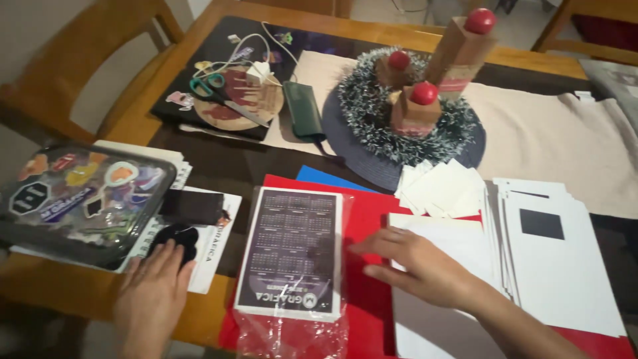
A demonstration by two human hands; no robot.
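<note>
Right hand (425, 266) lies flat, palm down, fingers spread and gripping nothing. Its fingertips (362, 248) point toward the calendar stack (291, 252) and stop just short of that stack's right edge, over the red sheet (362, 219). The heel of the hand sits on a white sheet (435, 229).

Left hand (154, 292) is also flat and open, holding nothing. Its fingertips (169, 251) touch a black mouse (181, 234) lying on white papers (219, 219).

Calendar stack: dark printed card on a white block, partly inside a clear plastic bag (292, 336). The long axis runs away from the person; the far short edge sits well beyond the right fingertips and the near short edge is level with the wrist. The print reads upside down from this view.

Edges: beyond the left fingertips a dark phone (193, 206); outboard of them a sticker-covered laptop case (80, 199). Right of the right hand, a fanned pile of white sheets with a black square (558, 259). Beyond the right fingers, small white cards (442, 189), then a tinsel wreath with wooden blocks (415, 106).

Open room: a bare red strip between the stack and the right fingers; bare wood table edge (199, 319) between the two hands.
</note>
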